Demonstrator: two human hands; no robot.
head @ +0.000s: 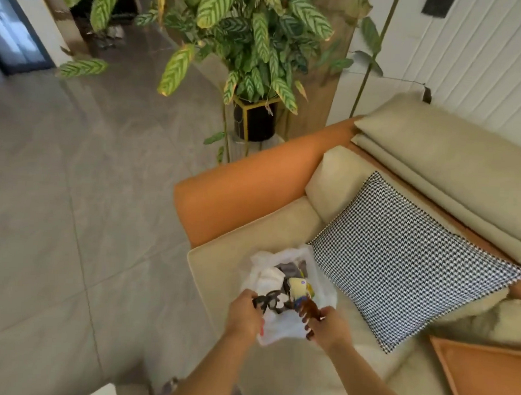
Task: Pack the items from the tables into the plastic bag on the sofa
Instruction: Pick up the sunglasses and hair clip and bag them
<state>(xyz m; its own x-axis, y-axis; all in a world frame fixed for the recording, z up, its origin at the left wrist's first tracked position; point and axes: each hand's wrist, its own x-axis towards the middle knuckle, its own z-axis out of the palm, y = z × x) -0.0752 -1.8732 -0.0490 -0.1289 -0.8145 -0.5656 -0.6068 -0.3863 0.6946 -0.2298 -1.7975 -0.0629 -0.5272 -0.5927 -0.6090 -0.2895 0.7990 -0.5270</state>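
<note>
White plastic bag (280,326) — open, part-filled — on sofa (229,261).

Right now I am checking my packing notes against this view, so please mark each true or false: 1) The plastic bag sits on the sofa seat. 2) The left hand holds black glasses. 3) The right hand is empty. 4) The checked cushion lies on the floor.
1) True: the plastic bag sits on the sofa seat.
2) True: the left hand holds black glasses.
3) False: the right hand holds a brown hair claw.
4) False: the checked cushion lies on the sofa.
</note>
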